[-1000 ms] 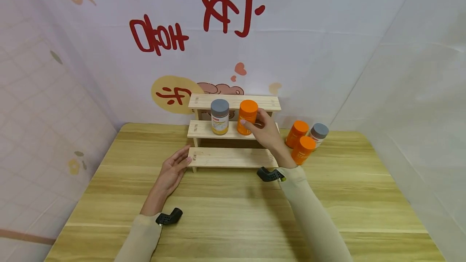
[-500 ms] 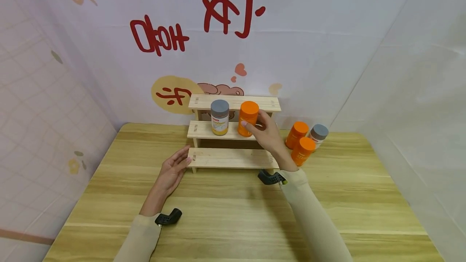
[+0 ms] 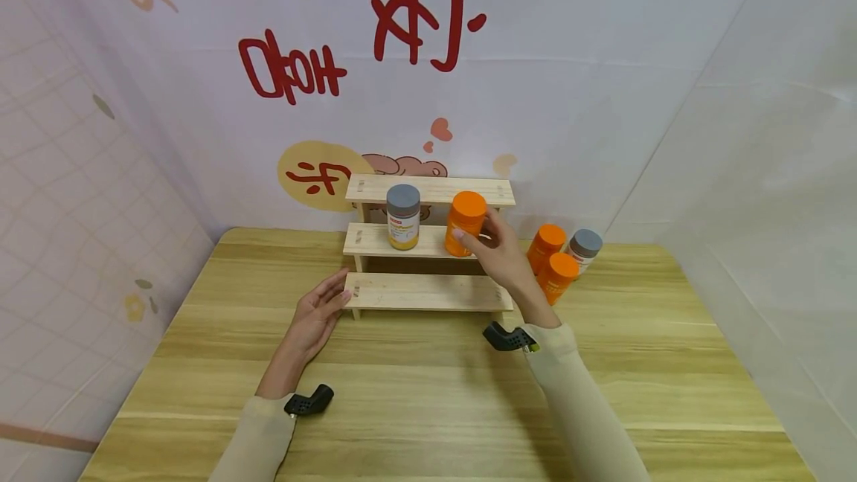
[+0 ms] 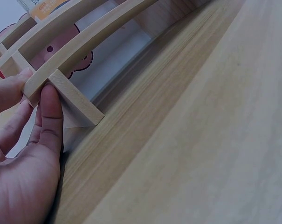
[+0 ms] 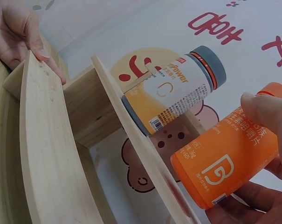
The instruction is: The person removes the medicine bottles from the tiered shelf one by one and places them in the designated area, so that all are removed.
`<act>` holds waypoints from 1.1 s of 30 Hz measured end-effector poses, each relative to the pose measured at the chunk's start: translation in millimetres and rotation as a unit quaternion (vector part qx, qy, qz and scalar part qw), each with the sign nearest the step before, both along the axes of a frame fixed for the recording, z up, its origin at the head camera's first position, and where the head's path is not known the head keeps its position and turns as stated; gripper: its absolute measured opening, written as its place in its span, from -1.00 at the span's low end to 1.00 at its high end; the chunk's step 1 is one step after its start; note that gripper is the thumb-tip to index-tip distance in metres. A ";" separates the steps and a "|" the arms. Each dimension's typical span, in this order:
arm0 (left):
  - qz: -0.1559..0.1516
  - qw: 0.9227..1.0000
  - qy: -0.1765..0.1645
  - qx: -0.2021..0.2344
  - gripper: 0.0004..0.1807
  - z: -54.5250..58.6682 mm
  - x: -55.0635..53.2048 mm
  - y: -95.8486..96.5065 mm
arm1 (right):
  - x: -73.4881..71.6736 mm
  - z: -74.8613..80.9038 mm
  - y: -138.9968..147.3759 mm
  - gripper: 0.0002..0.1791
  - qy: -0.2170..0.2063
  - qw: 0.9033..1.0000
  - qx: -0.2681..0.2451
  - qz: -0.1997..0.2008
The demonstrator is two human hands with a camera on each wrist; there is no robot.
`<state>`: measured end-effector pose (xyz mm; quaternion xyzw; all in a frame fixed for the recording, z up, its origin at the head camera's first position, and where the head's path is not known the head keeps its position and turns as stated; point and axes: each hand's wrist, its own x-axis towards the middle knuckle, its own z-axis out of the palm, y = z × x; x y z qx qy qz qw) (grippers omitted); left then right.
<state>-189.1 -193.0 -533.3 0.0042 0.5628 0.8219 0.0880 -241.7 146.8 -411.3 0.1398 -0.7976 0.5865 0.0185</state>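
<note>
My left hand (image 3: 318,318) pinches the left end of the lowest step of a three-tier wooden shelf (image 3: 428,292), thumb above and fingers beneath, as the left wrist view shows. With my right hand (image 3: 501,253) I grip an orange supplement bottle (image 3: 466,223) by its side, thumb in front and fingers behind. This bottle is at the right half of the middle step, near its front edge; I cannot tell whether its base touches the wood. To its left, apart from it, a grey-capped bottle (image 3: 403,218) with a white and yellow label stands upright on the same step.
Right of the shelf, two more orange bottles (image 3: 558,279) and another grey-capped bottle (image 3: 585,248) stand close together on the wooden table (image 3: 415,400), beside my right forearm. A printed white backdrop (image 3: 569,80) rises behind the shelf.
My right hand has moved a little to the right with the orange bottle, widening the gap to the grey-capped bottle. My left hand has stayed on the shelf's lowest step.
</note>
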 end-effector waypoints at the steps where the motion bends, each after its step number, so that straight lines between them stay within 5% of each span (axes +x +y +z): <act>1: 0.000 1.000 0.000 0.000 -0.25 -0.1 0.1 -0.1 | 1.2 -0.1 1.5 -0.36 -0.001 1.000 0.001 0.001; 33: 0.003 1.000 0.008 0.000 -0.29 -1.5 -0.9 0.0 | 41.7 -1.4 61.1 -0.42 0.027 0.999 0.001 -0.020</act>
